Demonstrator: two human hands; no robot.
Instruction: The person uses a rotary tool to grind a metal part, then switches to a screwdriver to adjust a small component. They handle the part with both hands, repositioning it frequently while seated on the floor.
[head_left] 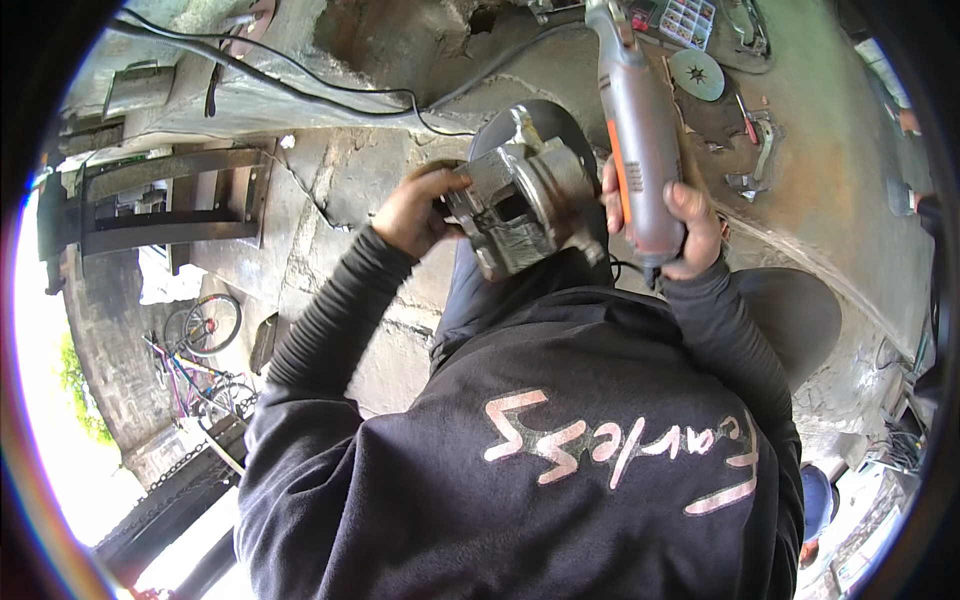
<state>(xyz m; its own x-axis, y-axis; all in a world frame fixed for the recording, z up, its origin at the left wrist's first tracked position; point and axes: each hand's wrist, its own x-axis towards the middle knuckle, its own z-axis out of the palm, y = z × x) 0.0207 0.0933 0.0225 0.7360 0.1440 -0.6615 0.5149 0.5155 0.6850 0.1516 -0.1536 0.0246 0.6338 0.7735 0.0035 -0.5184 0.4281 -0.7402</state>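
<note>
My left hand (418, 205) is closed around the left side of a metal brake caliper (500, 215), holding it tilted above my bent knee. The caliper has a dark opening in its middle and a rounded cylinder part on its right. To its right, my right hand (685, 225) grips the rear of a grey angle grinder (645, 150) with an orange stripe. The grinder points away from me, its head near the top edge of the view. Grinder and caliper are apart. Some of my left fingers are hidden behind the caliper.
A grey disc (697, 75), a compartment box of small parts (686, 22), a red-handled screwdriver (748, 120) and a metal bracket (765, 150) lie at the far right. Black cables (290, 72) cross the far left. A metal frame (165, 235) and a bicycle (205, 330) stand left.
</note>
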